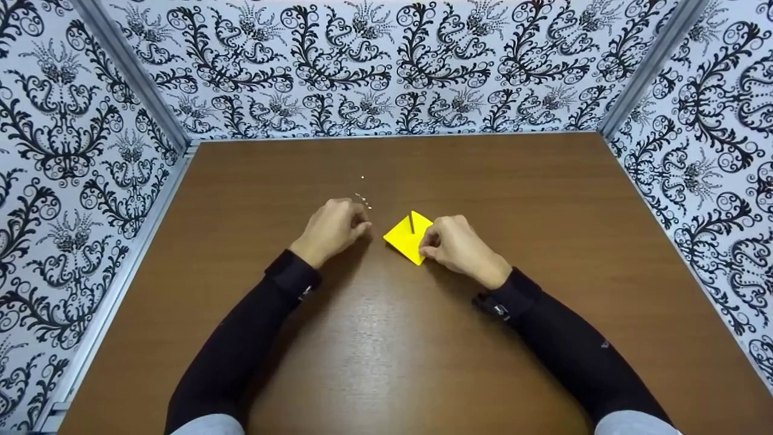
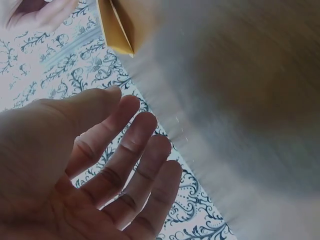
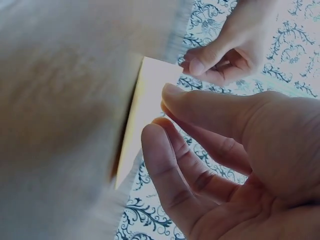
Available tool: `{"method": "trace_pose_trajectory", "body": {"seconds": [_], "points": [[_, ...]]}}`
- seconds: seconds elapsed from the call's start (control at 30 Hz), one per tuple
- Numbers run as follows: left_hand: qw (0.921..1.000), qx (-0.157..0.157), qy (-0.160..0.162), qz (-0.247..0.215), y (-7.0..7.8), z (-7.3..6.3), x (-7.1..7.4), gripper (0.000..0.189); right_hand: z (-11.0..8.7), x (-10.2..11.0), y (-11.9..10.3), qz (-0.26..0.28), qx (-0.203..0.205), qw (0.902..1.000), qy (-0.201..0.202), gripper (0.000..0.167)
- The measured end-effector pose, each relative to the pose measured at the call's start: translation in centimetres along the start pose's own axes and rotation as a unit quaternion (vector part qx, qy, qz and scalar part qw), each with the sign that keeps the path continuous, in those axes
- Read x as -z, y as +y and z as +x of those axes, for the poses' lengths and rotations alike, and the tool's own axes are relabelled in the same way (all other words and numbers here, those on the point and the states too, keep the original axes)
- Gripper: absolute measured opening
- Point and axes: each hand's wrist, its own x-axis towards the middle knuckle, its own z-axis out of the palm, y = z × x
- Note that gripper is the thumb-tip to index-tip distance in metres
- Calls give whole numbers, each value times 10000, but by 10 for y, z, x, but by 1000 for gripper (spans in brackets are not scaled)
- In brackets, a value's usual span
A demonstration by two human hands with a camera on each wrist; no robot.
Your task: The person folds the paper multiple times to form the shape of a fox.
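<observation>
A yellow piece of folded paper [image 1: 403,237] lies on the brown table with one corner toward the far side, a dark slit showing near that corner. My right hand [image 1: 460,249] pinches its right edge between thumb and fingers. In the right wrist view the paper [image 3: 150,95] is seen nearly edge-on beside the fingertips. To the left, apart from the paper, my left hand [image 1: 332,229] hovers low over the table. In the left wrist view this hand [image 2: 100,155] has loosely bent fingers and holds nothing; layered folds of the paper [image 2: 117,45] show beyond it.
Several tiny white scraps [image 1: 362,197] are scattered on the table [image 1: 386,338] just beyond my left hand. White walls with black scrollwork [image 1: 374,66] close off the back and both sides, with metal rails at the corners.
</observation>
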Motion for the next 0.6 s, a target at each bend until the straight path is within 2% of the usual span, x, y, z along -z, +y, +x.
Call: {"method": "trace_pose_trajectory", "body": {"seconds": [0.2,0.6], "points": [[9994,326,81,22,-12,-3,8,16,2,16,7,7,66,9996,270,6],[9969,724,252,148,-45,-19,27,29,6,53,40,76,-165,9953,946,13]]}}
